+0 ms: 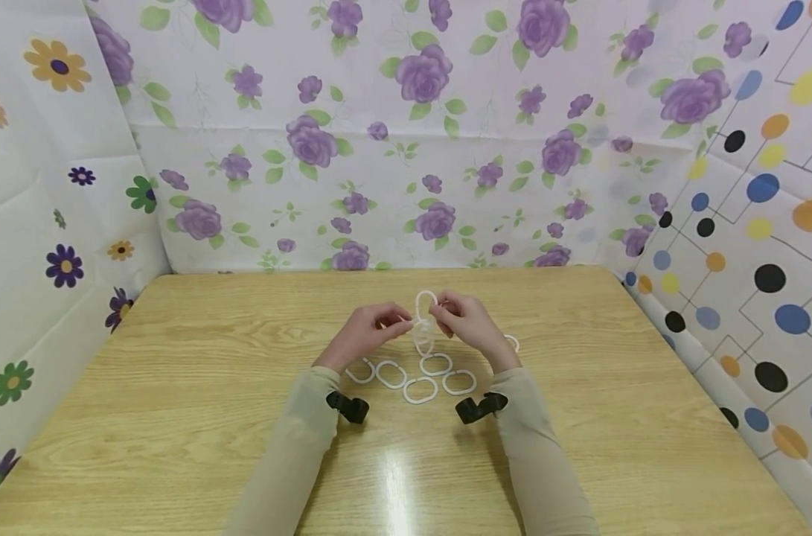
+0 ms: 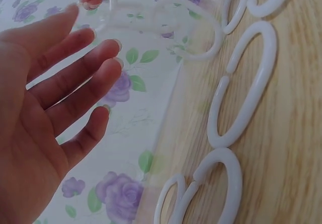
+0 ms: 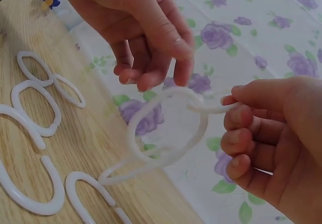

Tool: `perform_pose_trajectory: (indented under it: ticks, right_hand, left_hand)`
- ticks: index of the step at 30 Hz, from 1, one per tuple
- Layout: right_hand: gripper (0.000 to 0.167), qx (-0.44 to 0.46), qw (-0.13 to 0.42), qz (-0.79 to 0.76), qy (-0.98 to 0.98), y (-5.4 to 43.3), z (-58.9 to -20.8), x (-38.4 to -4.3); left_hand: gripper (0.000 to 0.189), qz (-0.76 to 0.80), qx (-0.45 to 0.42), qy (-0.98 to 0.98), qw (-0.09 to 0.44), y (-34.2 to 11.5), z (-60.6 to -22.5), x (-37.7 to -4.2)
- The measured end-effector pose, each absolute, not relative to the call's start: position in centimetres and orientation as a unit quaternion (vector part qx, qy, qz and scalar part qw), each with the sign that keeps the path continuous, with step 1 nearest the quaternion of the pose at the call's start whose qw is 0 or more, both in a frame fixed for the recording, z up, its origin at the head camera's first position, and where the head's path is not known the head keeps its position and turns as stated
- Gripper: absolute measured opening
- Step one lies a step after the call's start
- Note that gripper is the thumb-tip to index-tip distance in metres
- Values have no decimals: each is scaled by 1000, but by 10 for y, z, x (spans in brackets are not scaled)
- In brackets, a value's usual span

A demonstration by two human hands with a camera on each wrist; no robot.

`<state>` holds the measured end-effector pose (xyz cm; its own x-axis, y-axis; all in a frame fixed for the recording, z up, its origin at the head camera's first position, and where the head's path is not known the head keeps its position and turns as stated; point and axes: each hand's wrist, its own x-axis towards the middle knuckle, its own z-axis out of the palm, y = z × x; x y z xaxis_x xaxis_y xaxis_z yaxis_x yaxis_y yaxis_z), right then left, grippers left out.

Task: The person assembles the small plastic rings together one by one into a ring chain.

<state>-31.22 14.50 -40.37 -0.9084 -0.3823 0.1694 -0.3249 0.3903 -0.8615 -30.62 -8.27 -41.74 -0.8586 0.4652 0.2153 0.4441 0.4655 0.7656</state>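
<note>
My right hand (image 1: 469, 324) pinches a white oval curtain ring (image 3: 216, 109) between thumb and index finger, raised over the table. From it dangles another white ring (image 3: 132, 126), blurred in the head view. The left hand (image 1: 371, 329) hovers just left of these rings. Its fingers are relaxed and slightly bent, and in the left wrist view they hold nothing. One fingertip comes very near the dangling ring in the right wrist view; whether it touches, I cannot tell. Below the hands, several joined white rings (image 1: 420, 402) with small gaps lie on the wood.
Another white ring (image 1: 515, 342) shows partly behind the right wrist. The wooden table (image 1: 178, 417) is bordered by a rose-patterned cloth wall (image 1: 258, 216) at the back and patterned sheets at both sides. Black wrist cameras (image 1: 348, 408) sit on the beige sleeves.
</note>
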Motion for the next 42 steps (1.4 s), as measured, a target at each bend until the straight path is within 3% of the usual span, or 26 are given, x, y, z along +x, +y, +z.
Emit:
perform_pose_trajectory:
  ticks: [4, 15, 21, 30, 42]
  right_hand:
    - [9, -222, 39, -534, 815, 143, -404, -312]
    - [5, -249, 69, -575, 776, 138, -404, -312]
    - [9, -323, 100, -582, 739, 131, -404, -311]
    - [11, -321, 135, -553, 757, 129, -411, -310]
    - [15, -286, 99, -519, 799, 140, -408, -311]
  left_hand:
    - [25, 461, 249, 852, 16, -83, -417, -307]
    - [35, 468, 227, 854, 17, -85, -417, -308]
    - [29, 473, 239, 848, -2, -86, -413, -307]
    - [21, 470, 246, 847, -25, -87, -412, -306]
    - [25, 446, 243, 861, -9, -94, -412, -306]
